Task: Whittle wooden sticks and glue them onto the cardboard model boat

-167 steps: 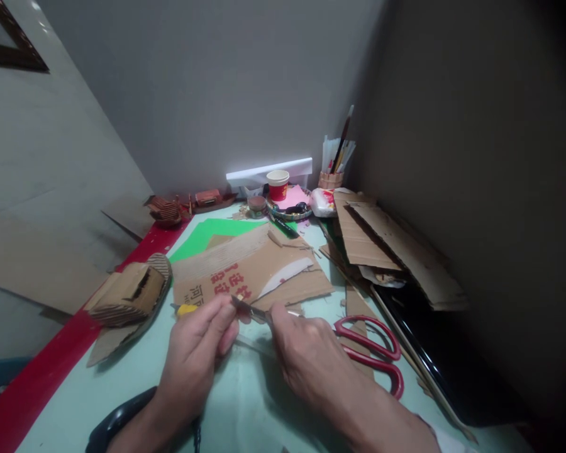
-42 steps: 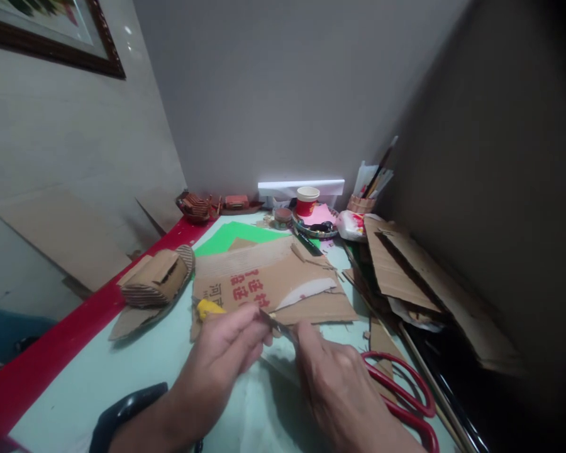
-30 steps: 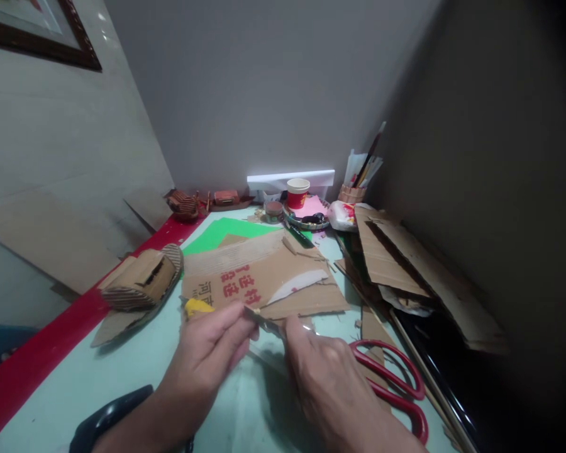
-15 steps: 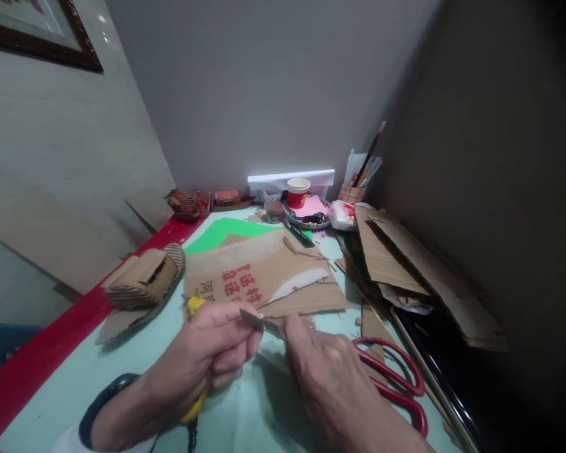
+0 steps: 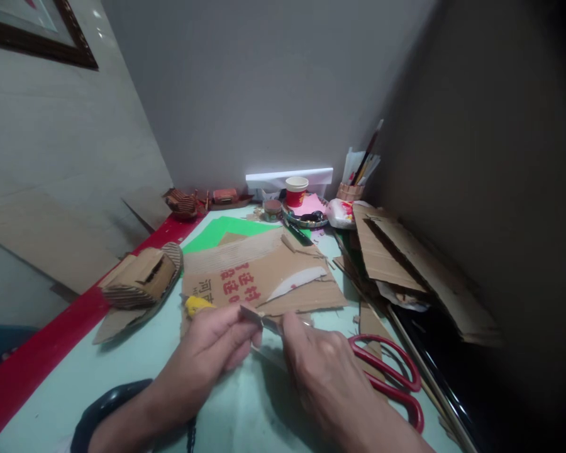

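My left hand point(image 5: 212, 343) is closed in a pinch, thumb and fingertips pressed together. A tiny pale piece shows at its fingertips, too small to name. My right hand point(image 5: 323, 365) grips a knife point(image 5: 271, 324), its handle mostly hidden in the fist. The blade points left and lies across the left fingertips. Behind the left hand lies a yellow tool with a grey tip point(image 5: 197, 306), which looks like a glue gun, mostly covered. Red-handled scissors point(image 5: 408, 384) lie right of my right hand. A printed cardboard sheet point(image 5: 283, 267) lies just beyond both hands.
A cardboard boat-like model point(image 5: 141, 280) stands at left. Green paper point(image 5: 226, 229) lies under the cardboard. At the back are a red paper cup point(image 5: 297, 192), a round tray point(image 5: 306, 221) and a brush holder point(image 5: 351, 190). Cardboard scraps point(image 5: 391, 258) are piled at right.
The left wrist and forearm have shifted, covering the lower yellow part of the tool. The knife blade stays at the left fingertips. The view has shifted slightly.
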Demonstrator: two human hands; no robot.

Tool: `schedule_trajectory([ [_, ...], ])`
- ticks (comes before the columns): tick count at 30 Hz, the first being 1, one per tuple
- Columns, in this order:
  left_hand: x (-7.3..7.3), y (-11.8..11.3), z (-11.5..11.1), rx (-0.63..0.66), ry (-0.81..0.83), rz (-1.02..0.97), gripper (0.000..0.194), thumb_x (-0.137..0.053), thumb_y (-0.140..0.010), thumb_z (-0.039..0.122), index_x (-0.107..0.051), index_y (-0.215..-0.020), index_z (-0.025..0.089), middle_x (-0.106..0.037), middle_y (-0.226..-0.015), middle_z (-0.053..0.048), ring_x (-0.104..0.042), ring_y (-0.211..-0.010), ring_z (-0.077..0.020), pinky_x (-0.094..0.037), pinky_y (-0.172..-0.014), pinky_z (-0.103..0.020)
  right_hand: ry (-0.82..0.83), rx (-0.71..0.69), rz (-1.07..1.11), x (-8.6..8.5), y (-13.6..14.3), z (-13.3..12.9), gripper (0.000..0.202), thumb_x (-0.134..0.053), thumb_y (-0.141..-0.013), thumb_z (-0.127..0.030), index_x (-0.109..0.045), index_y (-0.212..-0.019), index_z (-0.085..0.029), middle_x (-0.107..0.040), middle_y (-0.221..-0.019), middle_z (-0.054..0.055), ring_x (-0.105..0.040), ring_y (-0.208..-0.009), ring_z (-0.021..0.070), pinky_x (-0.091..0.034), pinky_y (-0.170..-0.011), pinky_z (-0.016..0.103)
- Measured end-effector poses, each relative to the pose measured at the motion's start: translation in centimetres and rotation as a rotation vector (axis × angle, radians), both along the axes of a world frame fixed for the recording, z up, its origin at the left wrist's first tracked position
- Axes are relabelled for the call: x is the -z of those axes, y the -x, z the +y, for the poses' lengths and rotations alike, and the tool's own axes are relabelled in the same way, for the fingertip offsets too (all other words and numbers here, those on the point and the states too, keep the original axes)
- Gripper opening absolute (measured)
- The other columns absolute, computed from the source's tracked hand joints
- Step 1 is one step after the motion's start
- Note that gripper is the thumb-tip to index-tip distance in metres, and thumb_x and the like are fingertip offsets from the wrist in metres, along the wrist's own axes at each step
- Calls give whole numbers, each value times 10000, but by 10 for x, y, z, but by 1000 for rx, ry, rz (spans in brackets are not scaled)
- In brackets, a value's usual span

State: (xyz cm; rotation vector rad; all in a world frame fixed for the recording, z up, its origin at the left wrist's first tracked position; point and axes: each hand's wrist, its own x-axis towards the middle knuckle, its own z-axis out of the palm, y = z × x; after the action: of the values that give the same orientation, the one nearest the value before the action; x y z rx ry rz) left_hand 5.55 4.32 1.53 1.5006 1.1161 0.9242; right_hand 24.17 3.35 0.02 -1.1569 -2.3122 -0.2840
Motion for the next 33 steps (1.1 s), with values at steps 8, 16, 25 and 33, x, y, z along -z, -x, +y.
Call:
schedule_trajectory([
  [8,-5,-1,1,26,346,-442,321,-641,-901,400,-641,-674,171,-339,-474,83,-192,-416,-48,-158,-383,-169,33,-6,2,-4,-4,1,320,-324,-683,32,-362,-830,-249,-451,-522,-59,-439,-400,162,-226,-432,288],
  [16,-8,2,2,50,413,-530,301,-697,-865,381,-666,-666,158,-346,-445,88,-164,-390,-29,-159,-359,-144,-25,9,-8,-5,-3,1,329,-319,-666,32,-367,-827,-251,-452,-527,-53,-417,-397,160,-214,-435,289],
  [25,-4,4,5,22,144,-158,403,-589,-928,481,-661,-699,157,-394,-445,71,-289,-429,-44,-191,-417,-163,4,7,-7,0,-2,0,360,-324,-642,53,-412,-855,-224,-512,-558,-27,-468,-413,166,-212,-446,297],
  [33,-5,13,8,151,325,-307,371,-595,-933,440,-650,-693,163,-337,-440,89,-205,-392,-39,-171,-394,-171,24,-40,-6,-1,-2,0,342,-323,-667,41,-391,-870,-226,-505,-552,-33,-465,-426,159,-243,-448,282],
])
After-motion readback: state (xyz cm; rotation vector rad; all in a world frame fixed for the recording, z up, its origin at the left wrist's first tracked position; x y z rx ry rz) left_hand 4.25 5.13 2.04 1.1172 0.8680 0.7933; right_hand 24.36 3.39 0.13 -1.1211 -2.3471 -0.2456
